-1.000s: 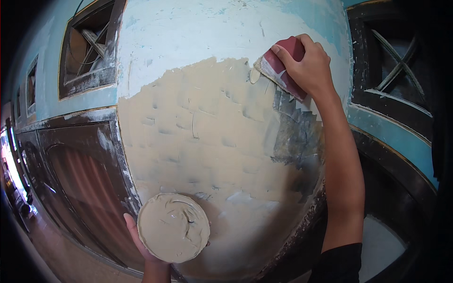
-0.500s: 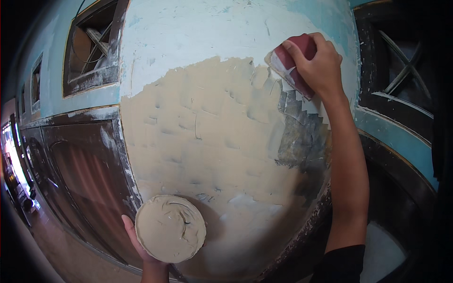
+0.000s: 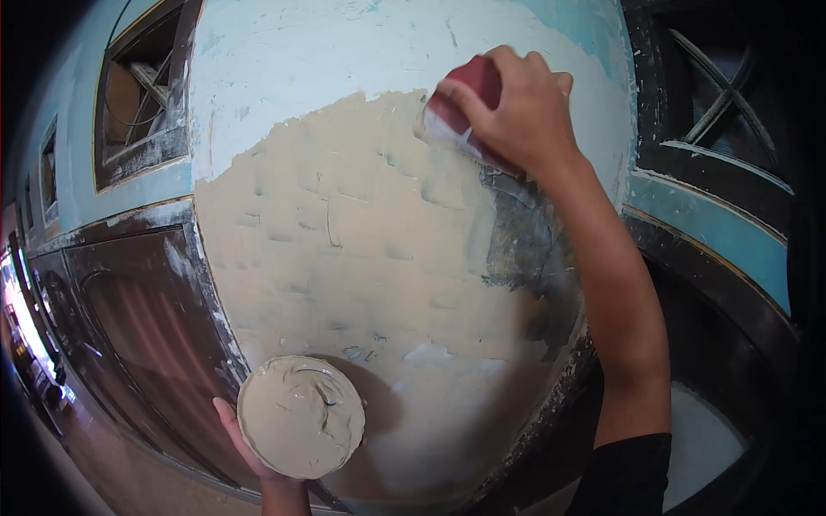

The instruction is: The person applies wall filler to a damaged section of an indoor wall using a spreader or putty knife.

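Observation:
My right hand (image 3: 529, 112) grips a maroon flat spreader (image 3: 471, 79) with a pale, putty-smeared blade against the upper edge of a beige putty patch (image 3: 327, 224) on the wall. Above the patch the wall (image 3: 335, 52) is white with pale blue bits; a dark grey, unevenly covered area (image 3: 508, 241) lies below the spreader. My left hand (image 3: 238, 434) holds a round container of smooth-looking beige putty (image 3: 294, 413) at the lower middle, its fingers mostly hidden under and behind it.
A dark wooden window frame (image 3: 138, 159) and a dark door (image 3: 103, 249) are at the left. Another dark window with crossed bars (image 3: 714, 112) is at the right, above dark framing (image 3: 714, 292). A bright opening (image 3: 21, 310) shows at the far left.
My right hand and spreader first shifted slightly right, then moved left and up along the patch's top edge. My left hand and the container have shifted slightly left in view.

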